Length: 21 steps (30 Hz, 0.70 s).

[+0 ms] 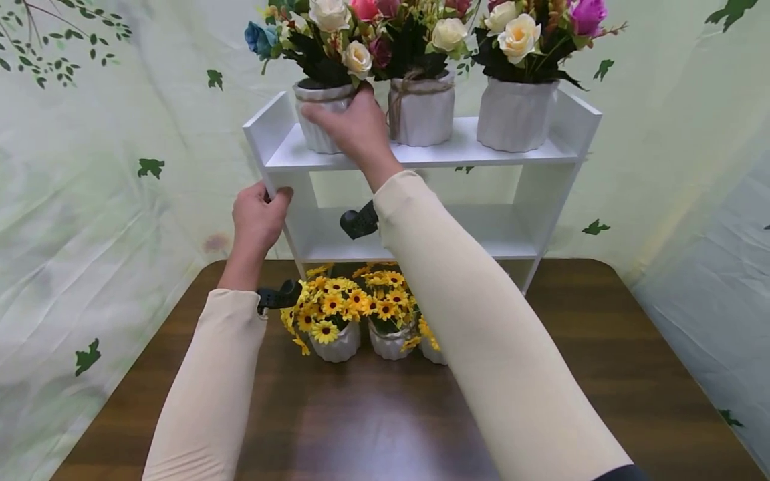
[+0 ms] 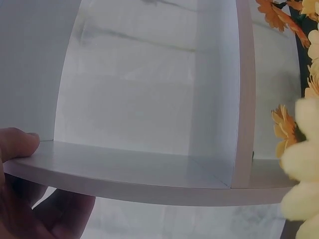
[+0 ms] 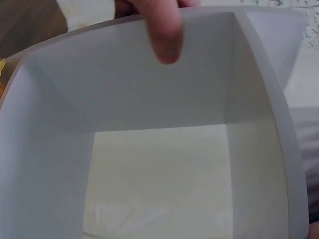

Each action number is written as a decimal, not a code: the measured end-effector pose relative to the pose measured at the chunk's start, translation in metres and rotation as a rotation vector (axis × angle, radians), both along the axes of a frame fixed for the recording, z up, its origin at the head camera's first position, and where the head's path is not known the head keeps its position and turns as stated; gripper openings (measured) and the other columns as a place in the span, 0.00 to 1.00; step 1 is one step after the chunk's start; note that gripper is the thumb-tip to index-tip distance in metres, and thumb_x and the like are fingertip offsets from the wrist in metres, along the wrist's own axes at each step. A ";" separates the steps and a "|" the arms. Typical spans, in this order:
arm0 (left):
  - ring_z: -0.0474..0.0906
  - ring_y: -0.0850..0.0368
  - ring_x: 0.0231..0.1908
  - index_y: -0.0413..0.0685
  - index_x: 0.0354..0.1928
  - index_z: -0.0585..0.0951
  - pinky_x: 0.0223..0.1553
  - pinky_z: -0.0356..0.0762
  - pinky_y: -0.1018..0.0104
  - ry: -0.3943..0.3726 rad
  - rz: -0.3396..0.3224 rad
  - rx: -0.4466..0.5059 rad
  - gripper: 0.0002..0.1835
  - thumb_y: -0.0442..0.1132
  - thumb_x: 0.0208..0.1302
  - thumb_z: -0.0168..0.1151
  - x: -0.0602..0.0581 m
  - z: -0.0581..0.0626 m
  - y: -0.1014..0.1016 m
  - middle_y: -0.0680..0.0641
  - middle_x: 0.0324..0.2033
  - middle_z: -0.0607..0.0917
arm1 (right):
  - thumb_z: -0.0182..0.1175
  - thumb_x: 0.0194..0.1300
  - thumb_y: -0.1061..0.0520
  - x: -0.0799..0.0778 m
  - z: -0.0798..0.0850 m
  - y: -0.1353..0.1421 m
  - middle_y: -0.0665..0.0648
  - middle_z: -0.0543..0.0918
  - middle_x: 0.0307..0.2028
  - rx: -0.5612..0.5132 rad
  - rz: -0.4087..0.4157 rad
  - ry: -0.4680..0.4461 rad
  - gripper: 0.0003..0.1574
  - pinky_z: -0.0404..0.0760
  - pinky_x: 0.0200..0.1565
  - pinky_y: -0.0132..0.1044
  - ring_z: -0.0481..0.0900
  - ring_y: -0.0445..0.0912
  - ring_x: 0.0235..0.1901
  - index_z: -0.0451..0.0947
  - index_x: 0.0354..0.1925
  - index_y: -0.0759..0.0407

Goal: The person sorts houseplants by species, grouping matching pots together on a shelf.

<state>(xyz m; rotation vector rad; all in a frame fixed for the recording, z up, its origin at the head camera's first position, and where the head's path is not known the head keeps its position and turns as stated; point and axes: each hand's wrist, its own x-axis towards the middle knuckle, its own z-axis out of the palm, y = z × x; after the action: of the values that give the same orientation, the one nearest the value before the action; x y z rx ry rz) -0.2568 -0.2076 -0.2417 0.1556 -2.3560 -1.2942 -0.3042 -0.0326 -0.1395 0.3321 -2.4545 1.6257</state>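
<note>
A white shelf (image 1: 421,157) stands on the table, carrying flower pots on its top tier. My left hand (image 1: 260,217) grips its left side panel, the thumb (image 2: 20,143) on the inner face and the fingers outside. At the left white flower pot (image 1: 319,130), tied with twine and full of mixed roses, my right hand (image 1: 357,127) holds the side, its thumb across the front. The other fingers are mostly hidden. Beside it stand a twine-tied middle pot (image 1: 424,117) and a right pot (image 1: 517,117), both with roses.
Several small pots of yellow daisies (image 1: 333,304) stand below the shelf, partly behind my right sleeve (image 1: 469,294). The brown wooden table (image 1: 373,421) extends toward me. A pale leaf-printed cloth (image 1: 138,220) hangs behind and at the sides.
</note>
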 end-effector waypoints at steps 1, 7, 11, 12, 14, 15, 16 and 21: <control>0.79 0.42 0.57 0.38 0.56 0.80 0.58 0.78 0.43 -0.001 -0.002 0.001 0.25 0.48 0.68 0.50 0.000 0.000 0.000 0.36 0.57 0.83 | 0.69 0.55 0.34 0.001 0.000 0.000 0.52 0.72 0.67 0.011 -0.009 0.005 0.56 0.73 0.62 0.30 0.72 0.42 0.63 0.56 0.73 0.53; 0.79 0.43 0.54 0.37 0.56 0.80 0.55 0.78 0.45 -0.011 0.006 -0.019 0.25 0.49 0.68 0.49 -0.002 0.000 -0.002 0.35 0.56 0.83 | 0.65 0.60 0.37 0.026 -0.005 0.010 0.54 0.58 0.76 0.184 0.003 0.128 0.63 0.62 0.71 0.29 0.60 0.42 0.73 0.40 0.78 0.56; 0.79 0.42 0.54 0.37 0.56 0.80 0.55 0.78 0.44 -0.010 0.004 -0.017 0.26 0.50 0.68 0.49 -0.004 0.000 -0.001 0.34 0.56 0.83 | 0.64 0.64 0.45 0.062 -0.018 0.045 0.56 0.57 0.77 0.349 0.097 0.335 0.58 0.58 0.74 0.33 0.59 0.45 0.75 0.43 0.78 0.59; 0.79 0.42 0.54 0.37 0.56 0.79 0.56 0.78 0.44 -0.008 0.004 -0.017 0.26 0.50 0.68 0.49 -0.004 0.000 -0.001 0.34 0.55 0.83 | 0.65 0.64 0.47 0.072 -0.025 0.058 0.56 0.61 0.76 0.356 0.127 0.382 0.55 0.61 0.73 0.35 0.62 0.46 0.74 0.47 0.77 0.59; 0.79 0.42 0.54 0.37 0.56 0.80 0.56 0.78 0.44 -0.009 0.005 -0.016 0.26 0.49 0.68 0.50 -0.004 0.000 -0.002 0.34 0.56 0.82 | 0.66 0.63 0.51 0.090 -0.042 0.087 0.59 0.72 0.68 0.339 0.178 0.415 0.46 0.68 0.69 0.40 0.71 0.49 0.67 0.57 0.73 0.60; 0.79 0.43 0.54 0.37 0.56 0.80 0.55 0.78 0.45 -0.011 0.009 -0.018 0.25 0.49 0.68 0.50 -0.004 0.000 -0.002 0.34 0.55 0.83 | 0.66 0.63 0.53 0.098 -0.053 0.103 0.59 0.77 0.62 0.321 0.202 0.409 0.42 0.73 0.65 0.41 0.75 0.48 0.61 0.62 0.70 0.61; 0.78 0.44 0.53 0.37 0.56 0.80 0.54 0.78 0.47 -0.018 0.014 -0.022 0.25 0.49 0.68 0.50 -0.004 -0.001 -0.003 0.34 0.55 0.83 | 0.65 0.63 0.55 0.106 -0.066 0.119 0.58 0.81 0.56 0.313 0.214 0.387 0.36 0.77 0.61 0.40 0.79 0.47 0.55 0.66 0.66 0.61; 0.78 0.47 0.52 0.39 0.56 0.80 0.49 0.77 0.56 -0.035 0.026 -0.041 0.26 0.50 0.68 0.50 -0.004 -0.002 -0.002 0.36 0.54 0.83 | 0.63 0.58 0.68 0.127 -0.151 0.191 0.52 0.81 0.24 0.182 0.127 0.530 0.06 0.78 0.30 0.29 0.75 0.38 0.24 0.80 0.37 0.61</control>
<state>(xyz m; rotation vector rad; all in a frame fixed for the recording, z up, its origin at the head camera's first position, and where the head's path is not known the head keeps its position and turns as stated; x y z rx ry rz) -0.2613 -0.2097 -0.2435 0.1974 -2.3999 -1.2401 -0.1771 0.1586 -0.2900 0.8396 -2.1976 1.1574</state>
